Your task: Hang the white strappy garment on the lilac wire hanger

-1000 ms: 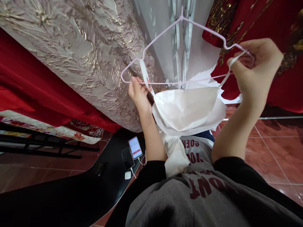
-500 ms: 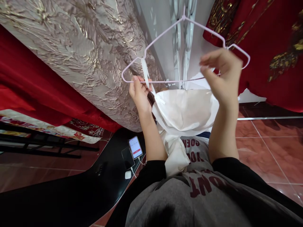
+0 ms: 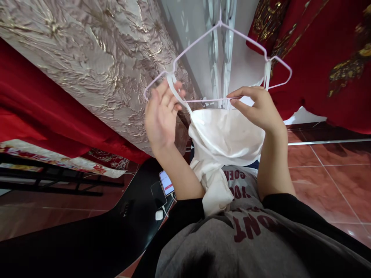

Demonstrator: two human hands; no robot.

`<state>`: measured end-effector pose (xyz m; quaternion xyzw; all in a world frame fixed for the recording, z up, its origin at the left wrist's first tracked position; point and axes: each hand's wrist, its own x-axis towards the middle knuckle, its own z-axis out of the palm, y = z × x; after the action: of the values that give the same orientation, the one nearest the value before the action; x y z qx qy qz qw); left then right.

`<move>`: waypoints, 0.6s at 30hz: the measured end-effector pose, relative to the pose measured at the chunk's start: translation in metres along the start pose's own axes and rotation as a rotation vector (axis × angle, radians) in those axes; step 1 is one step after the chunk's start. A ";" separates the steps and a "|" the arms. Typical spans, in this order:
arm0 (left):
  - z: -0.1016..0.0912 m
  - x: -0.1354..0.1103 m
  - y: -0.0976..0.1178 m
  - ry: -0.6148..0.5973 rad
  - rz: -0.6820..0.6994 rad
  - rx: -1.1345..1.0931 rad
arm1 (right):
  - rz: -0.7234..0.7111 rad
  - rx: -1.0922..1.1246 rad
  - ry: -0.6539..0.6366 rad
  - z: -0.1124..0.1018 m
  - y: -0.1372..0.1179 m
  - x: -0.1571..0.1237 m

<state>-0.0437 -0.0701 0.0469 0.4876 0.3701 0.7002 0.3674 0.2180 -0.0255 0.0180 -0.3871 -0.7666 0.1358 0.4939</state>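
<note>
A white garment [image 3: 227,133] with thin straps hangs from a pale pink hanger [image 3: 199,38], its lower end bunched against my shirt. The left strap [image 3: 175,92] loops over the hanger's left notch, and the right strap [image 3: 267,72] over the right notch. Beside the left strap is my left hand [image 3: 164,112], palm turned inward, fingers spread and a little blurred. Thumb and fingertips of my right hand [image 3: 256,106] pinch the hanger's lower bar near its middle, just above the garment's top edge.
Textured beige-pink cloth [image 3: 95,58] and red fabric [image 3: 72,119] hang at left. Gold-decorated red fabric [image 3: 313,77] hangs at right. Two phones [image 3: 159,195] and a small white case [image 3: 159,215] lie on a black surface [image 3: 87,239], with cables attached. Red tiles [image 3: 327,181] cover the floor.
My right hand has come down and left from the hanger's right end to its lower bar. My left hand has let go of the bar, lifted and spread its fingers.
</note>
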 end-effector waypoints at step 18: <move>-0.019 0.017 -0.058 0.061 -0.004 0.064 | -0.058 0.162 0.402 -0.004 0.017 -0.003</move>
<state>-0.0571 -0.0314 -0.0014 0.4769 0.4040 0.7019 0.3416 0.2301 -0.0172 0.0086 -0.3431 -0.6501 0.1026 0.6702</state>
